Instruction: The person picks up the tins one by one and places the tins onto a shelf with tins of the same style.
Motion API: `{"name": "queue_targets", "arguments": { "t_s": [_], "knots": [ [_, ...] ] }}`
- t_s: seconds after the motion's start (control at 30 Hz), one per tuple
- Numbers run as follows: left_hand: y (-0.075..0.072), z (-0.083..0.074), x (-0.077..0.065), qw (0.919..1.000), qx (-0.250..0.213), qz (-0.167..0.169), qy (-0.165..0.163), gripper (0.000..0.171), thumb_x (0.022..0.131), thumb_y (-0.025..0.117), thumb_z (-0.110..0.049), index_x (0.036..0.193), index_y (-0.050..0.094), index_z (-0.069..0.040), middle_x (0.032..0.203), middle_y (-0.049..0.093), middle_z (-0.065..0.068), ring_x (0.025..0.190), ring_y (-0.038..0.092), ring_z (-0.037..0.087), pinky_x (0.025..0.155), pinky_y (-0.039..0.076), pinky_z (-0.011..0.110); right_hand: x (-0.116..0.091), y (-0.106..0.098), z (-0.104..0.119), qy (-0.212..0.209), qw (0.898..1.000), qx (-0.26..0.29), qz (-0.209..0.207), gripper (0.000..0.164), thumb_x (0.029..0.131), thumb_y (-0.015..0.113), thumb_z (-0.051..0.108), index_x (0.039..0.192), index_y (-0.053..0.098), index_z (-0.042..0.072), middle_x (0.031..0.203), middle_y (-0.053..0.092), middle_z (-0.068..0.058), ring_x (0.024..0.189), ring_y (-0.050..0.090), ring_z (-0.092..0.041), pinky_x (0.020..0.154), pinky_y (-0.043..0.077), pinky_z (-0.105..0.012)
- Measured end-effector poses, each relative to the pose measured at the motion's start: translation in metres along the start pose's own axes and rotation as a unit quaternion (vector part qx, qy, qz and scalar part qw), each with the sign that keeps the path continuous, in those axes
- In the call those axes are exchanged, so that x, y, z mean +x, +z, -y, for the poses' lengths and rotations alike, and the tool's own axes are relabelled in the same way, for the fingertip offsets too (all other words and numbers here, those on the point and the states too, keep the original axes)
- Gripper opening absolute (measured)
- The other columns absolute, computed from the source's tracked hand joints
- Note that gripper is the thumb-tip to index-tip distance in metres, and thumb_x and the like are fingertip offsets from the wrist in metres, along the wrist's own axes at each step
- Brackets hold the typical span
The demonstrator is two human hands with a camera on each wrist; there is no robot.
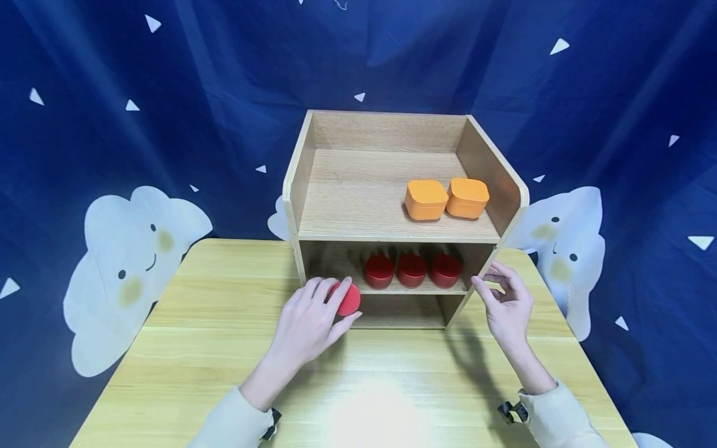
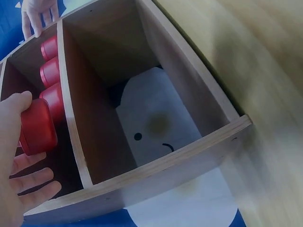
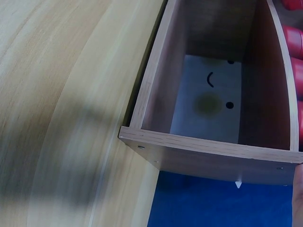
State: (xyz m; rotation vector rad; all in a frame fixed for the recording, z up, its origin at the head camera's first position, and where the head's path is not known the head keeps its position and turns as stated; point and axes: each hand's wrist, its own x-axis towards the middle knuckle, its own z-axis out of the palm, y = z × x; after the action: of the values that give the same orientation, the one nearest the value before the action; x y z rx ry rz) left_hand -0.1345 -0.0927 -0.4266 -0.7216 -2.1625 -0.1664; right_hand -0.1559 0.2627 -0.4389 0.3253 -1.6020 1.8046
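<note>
My left hand (image 1: 305,320) holds a round red tin (image 1: 348,300) at the front left of the wooden shelf unit's middle level. In the left wrist view the thumb lies over one side of the red tin (image 2: 39,126), and the other fingers extend below it. Three more red tins stand in a row on that shelf, the nearest (image 1: 379,271) to the right of the held one. My right hand (image 1: 510,305) is at the unit's right side panel, with thumb and fingertips near its front edge. Only a bit of that hand (image 3: 298,194) shows in the right wrist view.
The wooden shelf unit (image 1: 370,168) stands at the back of a light wooden table (image 1: 235,323). Two orange lidded containers (image 1: 426,200) sit on its top level at the right. A lower compartment (image 1: 398,311) lies under the red tins. Behind hangs a blue curtain (image 1: 224,81) with cloud shapes.
</note>
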Motion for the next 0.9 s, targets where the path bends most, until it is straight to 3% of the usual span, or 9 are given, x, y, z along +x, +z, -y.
{"name": "queue_targets", "arguments": {
  "t_s": [0.2,0.37,0.73,0.9],
  "knots": [
    [0.002,0.002,0.009,0.9995,0.018,0.022,0.008,0.061,0.090,0.076,-0.056,0.133,0.071,-0.012,0.111,0.073,0.008,0.098,0.069,0.026,0.071,0.061,0.033,0.000,0.000,0.000,-0.003,1.000,0.011,0.004,0.042,0.080,0.067,-0.029,0.120,0.068,-0.015,0.102,0.077,0.002,0.089,0.074,-0.005,0.069,0.058,-0.012],
    [0.004,0.002,0.015,0.9989,0.029,0.035,0.008,0.061,0.090,0.077,-0.056,0.133,0.071,-0.013,0.110,0.073,0.008,0.097,0.068,0.026,0.069,0.061,0.034,0.000,0.000,0.000,-0.004,1.000,-0.001,0.003,0.043,0.080,0.068,-0.029,0.120,0.069,-0.013,0.101,0.077,0.004,0.089,0.074,-0.005,0.069,0.058,-0.012],
    [0.009,0.005,0.022,0.9979,0.051,0.031,0.024,0.064,0.085,0.080,-0.059,0.127,0.073,-0.011,0.105,0.072,0.010,0.090,0.066,0.026,0.064,0.056,0.033,0.000,0.000,0.001,0.001,1.000,-0.003,0.004,0.041,0.081,0.068,-0.028,0.120,0.068,-0.015,0.102,0.077,0.004,0.089,0.074,-0.005,0.069,0.058,-0.012],
    [0.011,0.005,0.022,0.9970,0.066,0.027,0.029,0.063,0.087,0.077,-0.061,0.126,0.073,-0.011,0.103,0.072,0.009,0.088,0.066,0.027,0.062,0.055,0.032,0.000,-0.001,0.000,-0.001,1.000,0.001,0.006,0.042,0.081,0.068,-0.029,0.121,0.067,-0.016,0.102,0.077,0.003,0.089,0.074,-0.005,0.069,0.058,-0.012]
  ]
}}
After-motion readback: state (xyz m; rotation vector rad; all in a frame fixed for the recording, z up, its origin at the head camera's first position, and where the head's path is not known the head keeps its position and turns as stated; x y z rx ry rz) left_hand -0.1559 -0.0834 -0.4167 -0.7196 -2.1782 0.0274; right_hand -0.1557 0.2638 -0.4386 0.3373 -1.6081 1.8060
